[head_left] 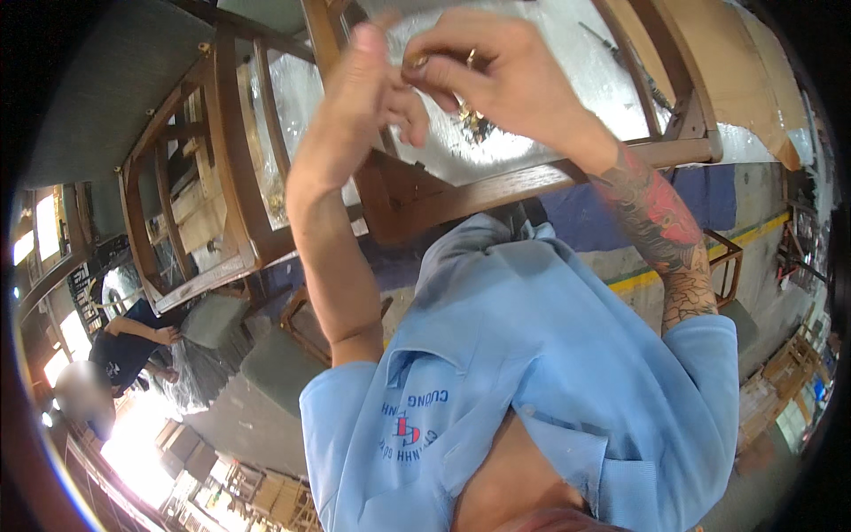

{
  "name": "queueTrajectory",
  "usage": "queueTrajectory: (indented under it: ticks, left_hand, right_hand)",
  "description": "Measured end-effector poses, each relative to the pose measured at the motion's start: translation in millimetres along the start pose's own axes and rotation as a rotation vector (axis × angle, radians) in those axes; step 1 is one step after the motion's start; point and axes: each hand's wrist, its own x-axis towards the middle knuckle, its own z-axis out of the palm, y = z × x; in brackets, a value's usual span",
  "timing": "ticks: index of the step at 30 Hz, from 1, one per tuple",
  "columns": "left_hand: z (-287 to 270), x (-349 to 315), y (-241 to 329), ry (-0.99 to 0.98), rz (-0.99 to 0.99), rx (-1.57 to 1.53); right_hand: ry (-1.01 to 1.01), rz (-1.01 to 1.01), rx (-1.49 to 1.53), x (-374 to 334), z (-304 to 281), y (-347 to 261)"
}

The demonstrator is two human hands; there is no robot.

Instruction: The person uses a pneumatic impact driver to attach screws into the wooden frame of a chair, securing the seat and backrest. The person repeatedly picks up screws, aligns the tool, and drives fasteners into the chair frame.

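Observation:
My left hand (350, 106) is raised over a brown wooden chair frame (417, 208), its thumb stretched up and its fingers loosely bent and apart. Motion smears it a little, and I see nothing held in it. Close beside it, my right hand (496, 71) has thumb and forefinger pinched together. Whatever sits between those fingertips is too small to make out. A ring shows on one finger of this hand. Just under the right hand, a small heap of brass-coloured and dark hardware bits (474, 122) lies on the plastic-covered worktop (523, 164).
More wooden chair frames with grey-green panels (204, 168) stand to the left. A long thin dark tool (625, 66) lies at the far right, near brown cardboard (745, 89). A co-worker (133, 346) in dark clothes is at the lower left, beside a plastic-wrapped seat (208, 363).

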Motion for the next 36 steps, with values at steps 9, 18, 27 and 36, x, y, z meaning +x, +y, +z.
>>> queueTrajectory:
  ticks: [9,18,27,36]
  left_hand:
    - [-107.8,-3.4,-214.4,0.834,0.012,0.005]
    - [-84.4,26.0,-379.8,0.682,-0.437,0.886]
    - [-127.3,56.3,-323.2,0.946,-0.185,0.024]
    - [-114.4,66.9,-62.4,0.692,0.27,-0.001]
  right_hand:
    - [0.331,-0.011,-0.052,-1.5,-9.3,2.3]
    - [0.478,0.208,0.058,0.9,-20.6,4.6]
    - [0.573,0.304,-0.478,-0.8,-198.9,59.8]
    - [0.439,0.399,-0.908,58.1,-255.6,162.5]
